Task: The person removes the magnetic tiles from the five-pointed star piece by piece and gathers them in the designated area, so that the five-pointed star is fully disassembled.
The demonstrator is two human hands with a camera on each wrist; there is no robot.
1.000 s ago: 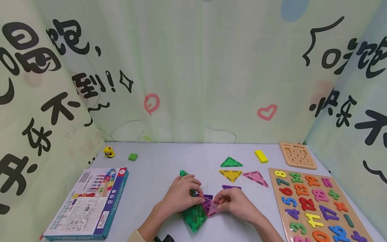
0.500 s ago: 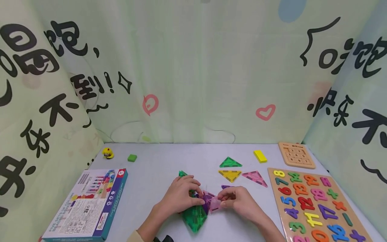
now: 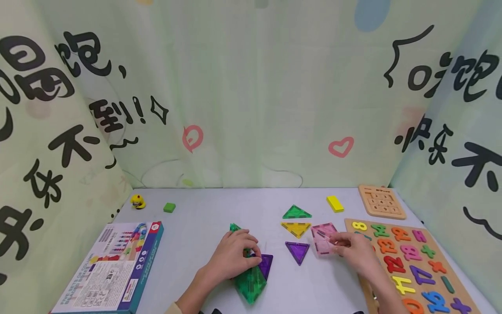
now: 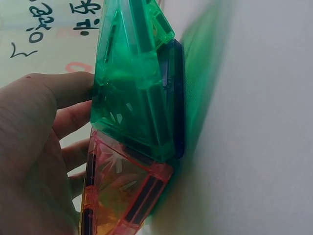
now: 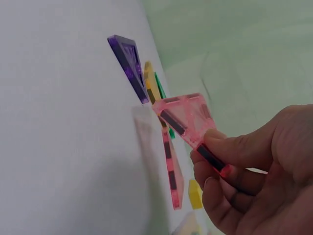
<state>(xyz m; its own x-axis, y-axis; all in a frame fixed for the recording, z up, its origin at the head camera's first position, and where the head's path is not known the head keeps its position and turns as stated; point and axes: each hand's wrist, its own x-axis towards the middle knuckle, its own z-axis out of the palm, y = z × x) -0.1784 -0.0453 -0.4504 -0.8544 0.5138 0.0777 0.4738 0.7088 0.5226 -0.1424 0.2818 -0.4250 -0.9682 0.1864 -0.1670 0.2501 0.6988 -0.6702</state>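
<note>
My left hand (image 3: 234,255) grips a built shape of see-through magnetic tiles. Green tiles (image 3: 251,283) make up its front, and a purple triangle tile (image 3: 266,265) shows at its right side. In the left wrist view, red-framed tiles (image 4: 156,188) join the green ones, and the thumb lies against a green face. My right hand (image 3: 356,250) pinches a pink triangle tile (image 5: 188,115) between thumb and fingers, held above the table. Just beyond it lies another pink triangle tile (image 5: 172,171). Loose purple (image 3: 297,253), yellow (image 3: 296,228) and green triangle tiles (image 3: 296,212) lie between the hands and farther back.
A wooden board with coloured numbers (image 3: 425,248) lies at the right, partly under my right forearm. Behind it are a small wooden number board (image 3: 382,202) and a yellow block (image 3: 335,203). At the left are a flat box (image 3: 111,266), a green block (image 3: 169,207) and a toy duck (image 3: 137,201).
My right hand has drawn the pink tile away from the built shape and carried it right, over the other pink tile. My left hand stays on the shape. The loose purple tile is now uncovered.
</note>
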